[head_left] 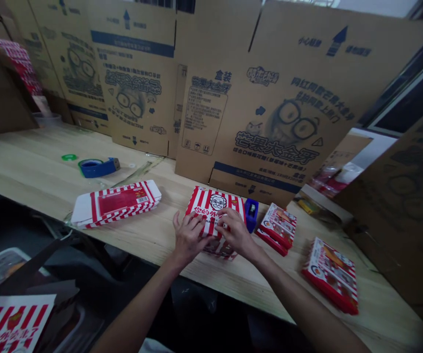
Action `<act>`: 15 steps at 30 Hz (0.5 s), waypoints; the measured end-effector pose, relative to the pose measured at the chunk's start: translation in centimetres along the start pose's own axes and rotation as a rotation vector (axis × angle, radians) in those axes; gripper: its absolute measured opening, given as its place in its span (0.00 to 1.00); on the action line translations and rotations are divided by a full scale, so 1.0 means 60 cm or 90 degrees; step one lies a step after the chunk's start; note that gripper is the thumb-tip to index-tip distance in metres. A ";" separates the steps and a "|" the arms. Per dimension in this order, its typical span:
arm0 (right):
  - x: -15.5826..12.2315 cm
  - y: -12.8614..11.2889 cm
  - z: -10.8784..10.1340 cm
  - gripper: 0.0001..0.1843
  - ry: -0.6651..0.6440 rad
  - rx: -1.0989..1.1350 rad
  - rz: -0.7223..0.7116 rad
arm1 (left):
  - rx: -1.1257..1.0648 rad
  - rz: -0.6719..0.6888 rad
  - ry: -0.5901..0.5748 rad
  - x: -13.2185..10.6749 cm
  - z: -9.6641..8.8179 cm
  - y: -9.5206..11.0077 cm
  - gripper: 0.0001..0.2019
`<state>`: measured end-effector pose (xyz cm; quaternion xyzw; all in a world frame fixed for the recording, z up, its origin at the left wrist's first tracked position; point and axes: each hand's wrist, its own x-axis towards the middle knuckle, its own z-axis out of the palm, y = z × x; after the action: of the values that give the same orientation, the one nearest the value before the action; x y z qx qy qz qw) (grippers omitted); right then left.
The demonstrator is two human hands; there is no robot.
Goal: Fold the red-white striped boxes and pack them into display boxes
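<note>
Far left on my table there's a green tape ring (69,157), then a blue tape dispenser (104,167), with flattened striped cartons (119,202) nearer. My left hand (189,234) and right hand (236,231) sit slightly apart on a red-and-white striped box (217,202) mid-table, can't tell if either's pinching it. Right of that: another blue dispenser (251,223), then 2 piles of red packets (278,226).

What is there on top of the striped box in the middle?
On the box rest the left hand and right hand, below a printed face. They hide some lettering.
</note>
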<state>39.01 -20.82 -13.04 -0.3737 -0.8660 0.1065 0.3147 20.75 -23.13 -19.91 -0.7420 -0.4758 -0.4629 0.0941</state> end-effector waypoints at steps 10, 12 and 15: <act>0.014 0.029 0.018 0.14 0.000 0.076 0.153 | 0.001 0.046 0.009 0.002 0.000 -0.010 0.19; 0.014 0.028 0.019 0.13 0.004 0.071 0.150 | 0.006 0.046 0.008 0.001 0.001 -0.012 0.18; 0.014 0.028 0.021 0.09 0.020 0.044 0.144 | 0.010 0.054 -0.007 0.000 -0.001 -0.015 0.16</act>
<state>38.72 -18.98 -14.32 -0.4596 -0.8090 0.1655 0.3271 19.97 -22.67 -20.15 -0.7634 -0.4476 -0.4508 0.1168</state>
